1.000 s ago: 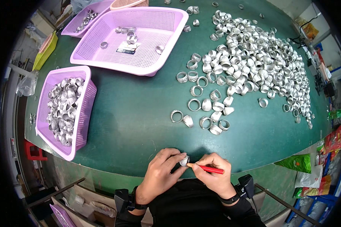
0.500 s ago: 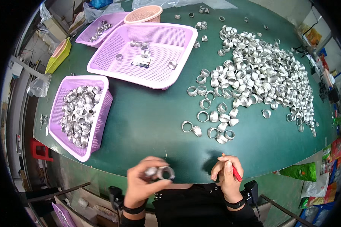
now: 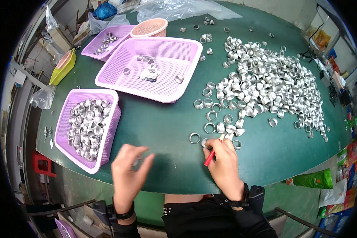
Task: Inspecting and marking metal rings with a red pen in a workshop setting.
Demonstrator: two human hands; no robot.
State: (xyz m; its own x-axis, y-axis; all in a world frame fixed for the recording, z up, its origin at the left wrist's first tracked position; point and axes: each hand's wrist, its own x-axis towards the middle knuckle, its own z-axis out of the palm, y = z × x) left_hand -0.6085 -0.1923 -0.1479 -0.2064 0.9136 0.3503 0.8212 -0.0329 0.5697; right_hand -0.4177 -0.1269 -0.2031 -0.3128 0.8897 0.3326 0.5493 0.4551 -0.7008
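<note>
Ring, silver-coloured, on the table by the right fingertips, looks touched; can't tell if pinched. Should handle light and stiff, metal by the look, probably slippery on the smooth outside, not fragile. Best hold: thumb and finger across opposite sides of the band. Right hand has its fingers curled round a red pen with a pale tip, tip pointing away from the body. Left hand is blurred, thumb and fingers apart, a bit of grey between them; can't tell if it grips anything. Loose rings lie just beyond the right hand, big heap of rings further off. Surface: green table, smooth, slight sheen, curved near edge. Filled purple basket near the left hand; large purple basket behind it, few rings and a card inside; peach basket at the back. Room: clear plastic sheeting at the far edge, red stool lower left, green bag on the right, green floor below
</note>
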